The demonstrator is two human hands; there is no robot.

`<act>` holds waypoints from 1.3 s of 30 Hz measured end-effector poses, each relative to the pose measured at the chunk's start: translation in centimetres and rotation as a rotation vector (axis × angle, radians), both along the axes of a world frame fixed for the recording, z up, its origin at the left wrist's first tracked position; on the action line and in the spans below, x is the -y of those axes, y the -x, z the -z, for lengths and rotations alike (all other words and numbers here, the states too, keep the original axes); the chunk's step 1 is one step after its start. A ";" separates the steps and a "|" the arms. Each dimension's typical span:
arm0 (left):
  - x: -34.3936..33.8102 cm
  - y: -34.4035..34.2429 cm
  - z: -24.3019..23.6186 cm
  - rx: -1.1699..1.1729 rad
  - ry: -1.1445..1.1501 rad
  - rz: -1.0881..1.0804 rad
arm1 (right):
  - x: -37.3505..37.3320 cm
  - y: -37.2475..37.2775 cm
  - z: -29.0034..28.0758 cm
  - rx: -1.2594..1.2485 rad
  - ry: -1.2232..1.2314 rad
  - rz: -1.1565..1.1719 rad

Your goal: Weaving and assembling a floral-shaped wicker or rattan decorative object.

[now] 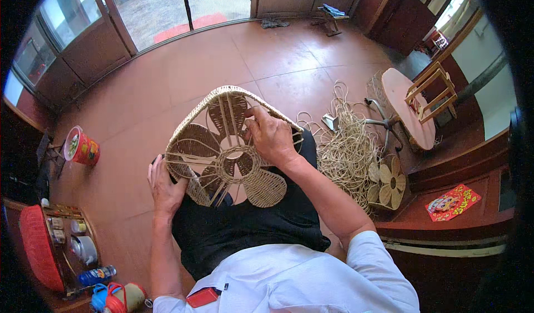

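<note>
On my lap rests a woven basket (266, 188) of straw-coloured cord, with a petal-shaped flower pattern around a round woven centre and a thick braided rim. My left hand (166, 185) grips the basket's left side, thumb inside and fingers outside. Inside the upper right of the basket is my right hand (271, 136), its fingers bent and pressed together beside a dark woven petal. What those fingertips hold, perhaps a cord, is too small to make out. Bare frame spokes show between the petals.
A tangled heap of cord (347, 163) lies on the floor at right, beside a finished flower-patterned woven piece (387, 184). Behind it stands a round pink-topped table (409, 104) bearing a small wooden stool (436, 96). At left are a red bucket (82, 146) and a tray with a kettle (84, 250).
</note>
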State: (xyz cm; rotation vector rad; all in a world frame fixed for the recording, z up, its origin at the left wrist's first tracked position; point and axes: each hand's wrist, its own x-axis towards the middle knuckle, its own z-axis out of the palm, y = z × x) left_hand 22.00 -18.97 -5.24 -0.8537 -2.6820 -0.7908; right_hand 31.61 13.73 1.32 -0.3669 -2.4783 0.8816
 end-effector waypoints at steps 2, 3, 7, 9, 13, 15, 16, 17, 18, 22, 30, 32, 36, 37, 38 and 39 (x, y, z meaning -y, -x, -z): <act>-0.1 0.2 -1.8 0.094 -0.028 0.005 | -0.3 0.4 -0.1 0.017 0.032 0.004; -0.4 0.0 -3.3 0.234 -0.037 0.022 | -0.5 0.4 -0.3 0.060 0.084 -0.005; 0.4 0.5 -2.4 0.233 -0.028 0.066 | -0.6 -0.3 -1.5 0.145 0.302 -0.091; 0.8 1.0 -2.2 0.252 -0.002 0.062 | -1.0 -0.4 -1.7 0.165 0.294 -0.124; 0.6 1.1 -2.3 0.259 0.036 0.068 | -1.4 0.0 -0.8 0.159 0.290 -0.154; 0.6 1.1 -1.9 0.252 0.002 0.065 | -1.0 -0.3 -0.9 0.130 0.292 -0.157; 0.7 1.2 -1.8 0.228 -0.048 0.058 | -0.9 -0.3 -1.2 0.113 0.306 -0.161; 0.8 1.2 -1.8 0.224 -0.041 0.048 | -0.8 -0.3 -1.3 0.096 0.319 -0.167; 1.0 1.0 -1.8 0.190 -0.023 0.055 | -1.0 -0.4 -0.4 0.018 0.275 -0.200; 1.1 0.1 -2.5 0.139 -0.016 0.061 | -1.0 -0.8 0.0 0.011 0.344 -0.221; 0.9 -0.2 -0.9 0.083 -0.102 0.045 | -0.8 0.6 -1.2 0.049 0.321 -0.161; 0.7 -0.1 -0.7 0.077 -0.117 0.031 | -0.8 1.0 -1.6 0.107 0.277 -0.118; 0.1 -0.5 -1.3 0.146 -0.132 -0.022 | -0.8 1.3 -1.8 0.133 0.229 -0.105; 0.0 -0.6 -1.6 0.156 -0.138 -0.037 | -0.8 1.4 -1.5 0.110 0.239 -0.109; 0.0 -0.5 -1.3 0.156 -0.132 -0.040 | -0.8 1.5 -1.2 0.089 0.250 -0.111; 0.1 -0.4 -0.7 0.125 -0.132 -0.050 | -0.8 1.5 -1.2 0.091 0.258 -0.112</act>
